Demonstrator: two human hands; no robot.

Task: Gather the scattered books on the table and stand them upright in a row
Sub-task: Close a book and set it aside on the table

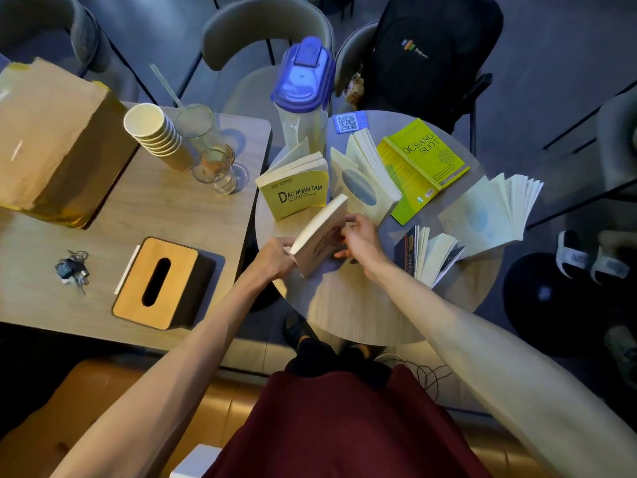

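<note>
Hands: the left hand (275, 258) and right hand (362, 236) both hold one cream paperback book (319, 236), one on each side. The book stands tilted near the middle of the round grey wooden table (344, 312).
Other books: five more. At 11 o'clock from the hands a yellow book with black title letters (296, 194) stands half open. At 12 o'clock a white book with a blue oval (362, 181) stands open. At 1 o'clock a flat lime-green book (424, 167) lies open. At 3 o'clock a dark-covered book (427, 253) and a pale fanned-out book (489, 212) stand open.
Open room: the table is bare at 6 o'clock, up to its near edge.
Edges: the pale book sits right by the table rim.
Hard to see: the held book's cover picture is blurry.
Behind: one clear plastic jug with a blue lid (303, 98) at 12 o'clock.
</note>
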